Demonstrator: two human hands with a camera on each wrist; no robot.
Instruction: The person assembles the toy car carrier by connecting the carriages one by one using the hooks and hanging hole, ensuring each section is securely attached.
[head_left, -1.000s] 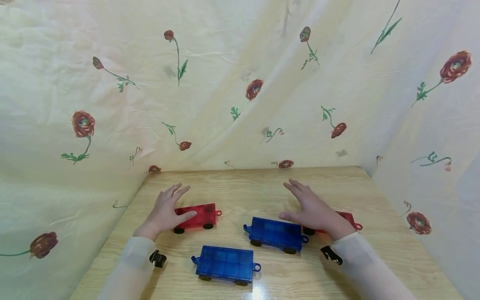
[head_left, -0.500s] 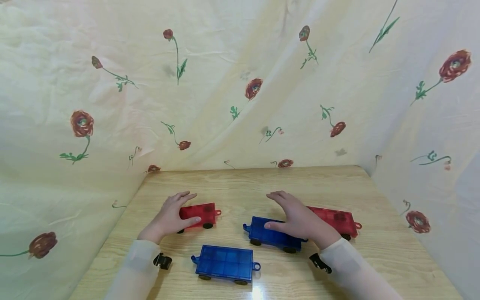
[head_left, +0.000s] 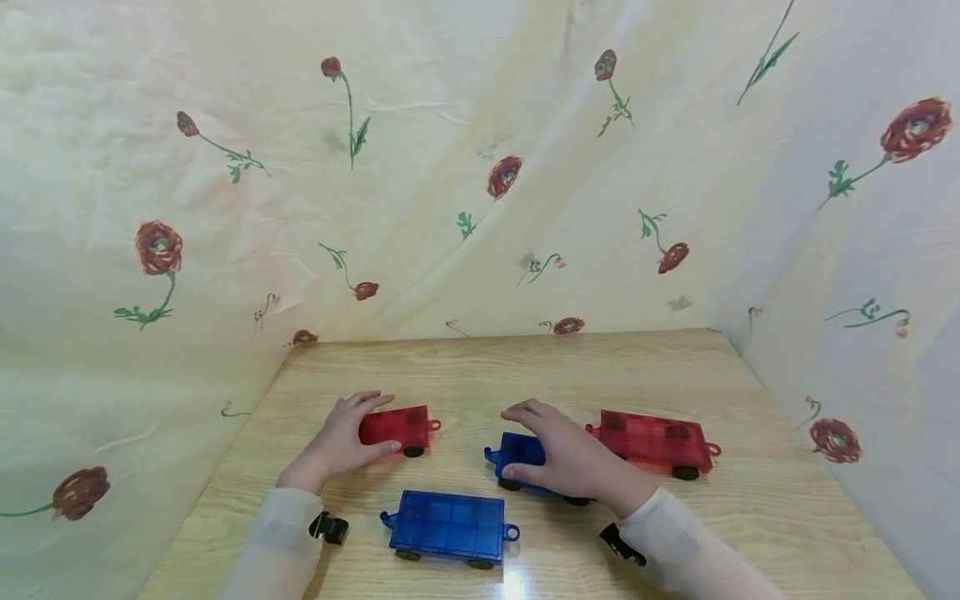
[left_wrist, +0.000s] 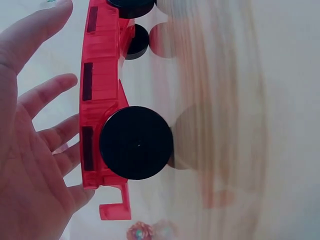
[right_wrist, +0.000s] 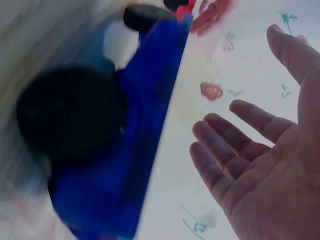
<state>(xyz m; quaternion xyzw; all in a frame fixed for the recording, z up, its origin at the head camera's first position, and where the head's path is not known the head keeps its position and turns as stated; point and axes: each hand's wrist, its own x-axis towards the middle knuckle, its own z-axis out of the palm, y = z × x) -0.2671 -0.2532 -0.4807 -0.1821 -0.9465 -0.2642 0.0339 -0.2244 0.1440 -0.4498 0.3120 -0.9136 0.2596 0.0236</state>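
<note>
My left hand spans the left red toy train car, its thumb at the near side and fingers beyond the far side. In the left wrist view that car's black wheel and hook face the camera, and the fingers are spread beside its top; whether they touch it I cannot tell. Above a blue toy train car hovers my right hand, covering most of it. The right wrist view has this blue car blurred, with a gap between it and the straight fingers.
A second blue car stands nearer the front of the wooden table. Right of my right hand is another red car. A flowered cloth hangs behind and at both sides of the table.
My right hand has moved left from the right red car to over the blue car, uncovering the red one. My left hand has shifted slightly right over its red car.
</note>
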